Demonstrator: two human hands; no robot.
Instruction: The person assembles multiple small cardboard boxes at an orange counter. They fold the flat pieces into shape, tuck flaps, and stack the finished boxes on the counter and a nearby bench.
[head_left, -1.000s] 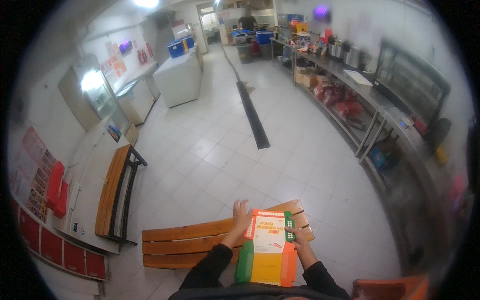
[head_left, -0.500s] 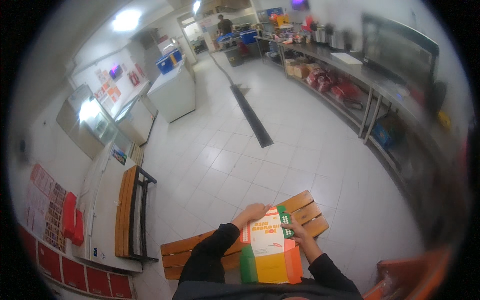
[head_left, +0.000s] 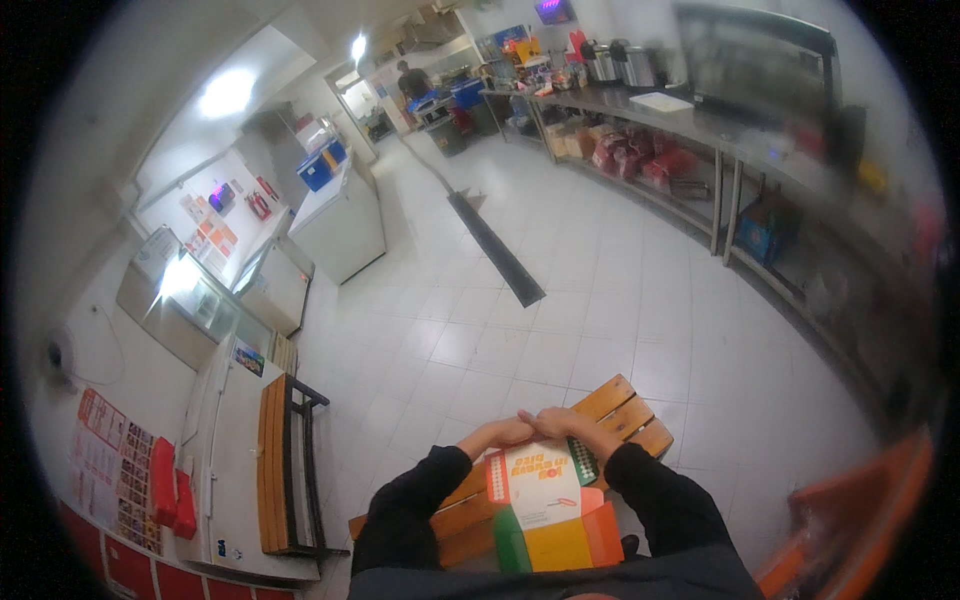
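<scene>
A partly folded cardboard food box (head_left: 545,490), white, yellow, green and orange with printed lettering, lies on a slatted wooden bench (head_left: 470,525) in front of me. Its near flaps spread out flat toward my body. At the box's far edge, my left hand (head_left: 503,432) comes in from the left with its fingers bent over that edge. My right hand (head_left: 568,425) meets it there from the right, closed on the same edge beside a dark green flap. The fingertips of both hands nearly touch and partly hide the far flaps.
A long steel counter (head_left: 690,125) runs along the right, with red bags (head_left: 640,160) on its shelf. Freezers (head_left: 340,225) and an upended bench (head_left: 285,460) line the left. An orange object (head_left: 850,520) stands at lower right. A person (head_left: 412,82) is at the far end.
My right hand has moved from the box's right side up to its far edge, next to my left hand. The view has shifted slightly.
</scene>
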